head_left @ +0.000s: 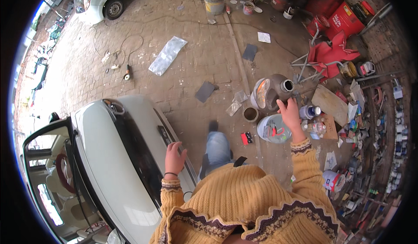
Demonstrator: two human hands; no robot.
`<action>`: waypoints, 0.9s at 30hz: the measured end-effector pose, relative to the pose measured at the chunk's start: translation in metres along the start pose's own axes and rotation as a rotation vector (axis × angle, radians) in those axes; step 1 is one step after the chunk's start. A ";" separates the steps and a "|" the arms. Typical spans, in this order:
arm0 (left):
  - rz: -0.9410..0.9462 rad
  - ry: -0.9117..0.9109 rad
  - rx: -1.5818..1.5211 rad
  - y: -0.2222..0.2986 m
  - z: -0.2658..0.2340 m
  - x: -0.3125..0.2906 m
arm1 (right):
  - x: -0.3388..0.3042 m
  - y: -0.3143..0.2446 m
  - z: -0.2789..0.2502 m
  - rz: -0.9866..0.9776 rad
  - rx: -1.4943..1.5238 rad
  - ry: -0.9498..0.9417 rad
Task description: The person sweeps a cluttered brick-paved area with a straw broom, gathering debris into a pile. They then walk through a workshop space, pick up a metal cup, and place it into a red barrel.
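My left hand (174, 159), with a dark band at the wrist, hovers beside the front of the pale car (93, 128). Its fingers are loosely bent and a little apart, holding nothing. Farther right, my right hand (291, 115) reaches forward with thumb and forefinger spread. It is at the near edge of a grey-brown round jug (273, 84) with a wide neck; whether it touches the jug, I cannot tell. The jug is beside or on a white tub with an orange label. Just below the hand, a bucket (260, 133) contains liquid and red-handled tools. A small open tin (250, 114) stands nearby.
A red-and-black box (247, 138) lies near my feet. Dark sheets (205, 91) and a clear plastic sheet (168, 55) lie on the paving. An angle grinder (127, 73) trails a cord. At right are a red folding chair (333, 54), bottles and clutter.
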State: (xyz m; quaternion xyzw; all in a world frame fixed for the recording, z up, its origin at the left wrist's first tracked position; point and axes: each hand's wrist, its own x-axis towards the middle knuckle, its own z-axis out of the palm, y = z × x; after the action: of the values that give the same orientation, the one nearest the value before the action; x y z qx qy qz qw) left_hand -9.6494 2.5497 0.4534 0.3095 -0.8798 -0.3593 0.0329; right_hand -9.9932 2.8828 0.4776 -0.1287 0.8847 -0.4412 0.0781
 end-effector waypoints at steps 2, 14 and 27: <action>-0.113 -0.022 -0.011 0.001 0.006 0.058 | 0.065 0.009 -0.004 -0.014 0.010 0.044; 0.312 -0.161 0.117 0.191 0.045 0.533 | 0.350 0.060 -0.076 0.268 -0.090 0.308; 0.297 -0.465 0.248 0.471 0.247 0.846 | 0.665 0.278 -0.134 0.702 -0.296 0.092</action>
State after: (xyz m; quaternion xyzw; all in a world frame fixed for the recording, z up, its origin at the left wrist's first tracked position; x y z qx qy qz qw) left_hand -10.6463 2.4789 0.4381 0.0883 -0.9365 -0.3017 -0.1553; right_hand -10.7061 2.9479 0.3189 0.1924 0.9316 -0.2605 0.1652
